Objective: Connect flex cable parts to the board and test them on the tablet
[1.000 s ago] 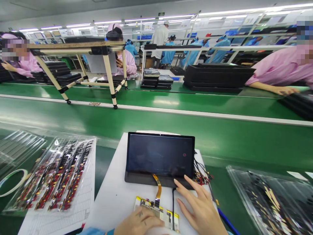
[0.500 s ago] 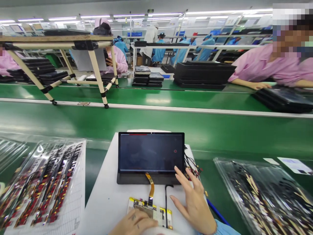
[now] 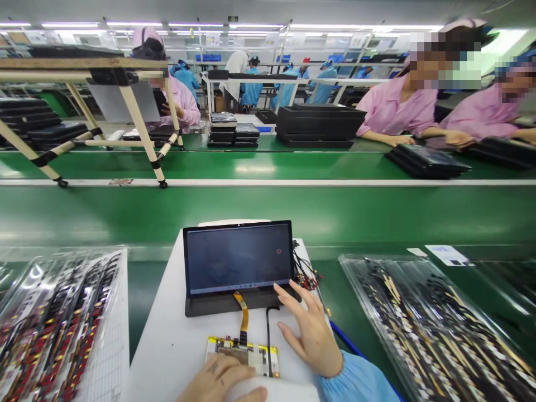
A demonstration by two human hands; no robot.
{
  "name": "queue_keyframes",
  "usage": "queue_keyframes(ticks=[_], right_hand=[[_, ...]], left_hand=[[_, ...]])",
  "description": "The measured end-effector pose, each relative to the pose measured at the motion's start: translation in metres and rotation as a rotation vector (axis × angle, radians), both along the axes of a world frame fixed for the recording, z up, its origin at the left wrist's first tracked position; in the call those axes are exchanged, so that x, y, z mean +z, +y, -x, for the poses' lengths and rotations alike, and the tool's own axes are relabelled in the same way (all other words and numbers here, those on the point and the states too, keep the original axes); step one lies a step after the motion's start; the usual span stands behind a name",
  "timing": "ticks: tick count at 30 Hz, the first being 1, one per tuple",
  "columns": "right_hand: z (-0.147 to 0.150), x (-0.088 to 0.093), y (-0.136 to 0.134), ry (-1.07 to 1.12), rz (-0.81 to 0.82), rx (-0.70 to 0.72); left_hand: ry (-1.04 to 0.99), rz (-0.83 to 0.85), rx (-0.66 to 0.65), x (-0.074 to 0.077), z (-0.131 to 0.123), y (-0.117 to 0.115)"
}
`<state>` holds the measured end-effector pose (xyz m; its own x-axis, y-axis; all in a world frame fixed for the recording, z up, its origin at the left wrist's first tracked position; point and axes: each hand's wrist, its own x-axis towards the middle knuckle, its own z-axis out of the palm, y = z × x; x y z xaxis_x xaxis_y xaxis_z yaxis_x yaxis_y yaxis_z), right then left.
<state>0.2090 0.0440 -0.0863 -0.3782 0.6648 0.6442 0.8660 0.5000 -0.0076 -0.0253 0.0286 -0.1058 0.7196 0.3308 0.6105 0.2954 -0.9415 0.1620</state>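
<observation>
At the white work board (image 3: 167, 335) on the green conveyor line (image 3: 268, 212), one black-framed tablet (image 3: 238, 258) stands propped on a dark folio base (image 3: 226, 306). Its display now shows faintly lit, with a row of small marks along the lower edge, where it read darker in the earlier views. The view has also swung right, bringing a second pink-smocked co-worker (image 3: 481, 114) into frame beside the first pink-smocked co-worker (image 3: 397, 106) across the line; a third pink-smocked co-worker (image 3: 182, 103) sits behind a beige pipe rack (image 3: 138, 117). The right hand (image 3: 312, 329) lies open with fingers spread, its fingertips (image 3: 288, 293) touching the tablet's lower right edge, and holds nothing. The left hand (image 3: 215, 375) lies curled against a white rounded object (image 3: 272, 389) of unconfirmed kind; whether it grips that object cannot be determined. Between the hands lies one yellow-taped circuit board (image 3: 242, 354), linked toward the tablet by one amber flat ribbon cable (image 3: 242, 312), with one thin black lead (image 3: 268, 340) alongside. One bunch of coloured wires (image 3: 307, 276) sits at the tablet's right side. Two trays flank the station: a left clear plastic tray (image 3: 62, 318) and a right clear plastic tray (image 3: 422, 329), both packed with wired parts too numerous to count.
</observation>
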Motion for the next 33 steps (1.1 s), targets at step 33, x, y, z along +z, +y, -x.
queue_keyframes(ticks=[33], right_hand=[[0.009, -0.037, -0.134, 0.185, 0.264, -0.499]], left_hand=[[0.279, 0.148, 0.593, 0.028, -0.052, -0.03]])
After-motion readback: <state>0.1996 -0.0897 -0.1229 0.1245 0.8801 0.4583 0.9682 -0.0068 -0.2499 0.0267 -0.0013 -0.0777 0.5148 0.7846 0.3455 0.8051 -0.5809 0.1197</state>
